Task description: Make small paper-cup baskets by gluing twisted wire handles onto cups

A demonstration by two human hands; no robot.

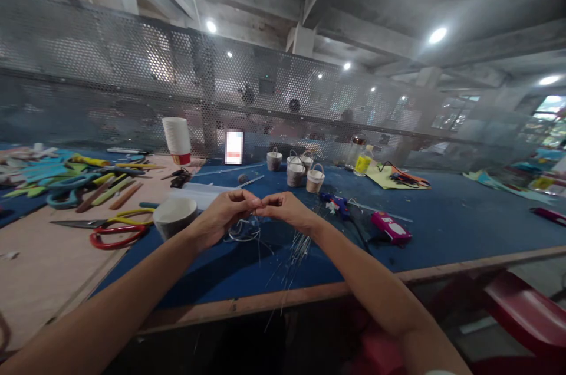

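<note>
My left hand (pixel 223 213) and my right hand (pixel 285 209) meet fingertip to fingertip above the blue tabletop (pixel 442 216). Both are pinched closed on thin silvery wire (pixel 244 229), which loops below the left hand. More loose wire strands (pixel 294 254) lie fanned out on the table under my right wrist, some reaching past the front edge. A grey paper cup (pixel 174 216) stands just left of my left hand.
Red and yellow scissors (pixel 112 230) lie on the brown board at left. A stack of white cups (pixel 177 139), several small baskets (pixel 300 171), a blue glue gun (pixel 336 204), a pink tool (pixel 391 227) and a bottle (pixel 363 161) stand behind. A mesh screen backs the table.
</note>
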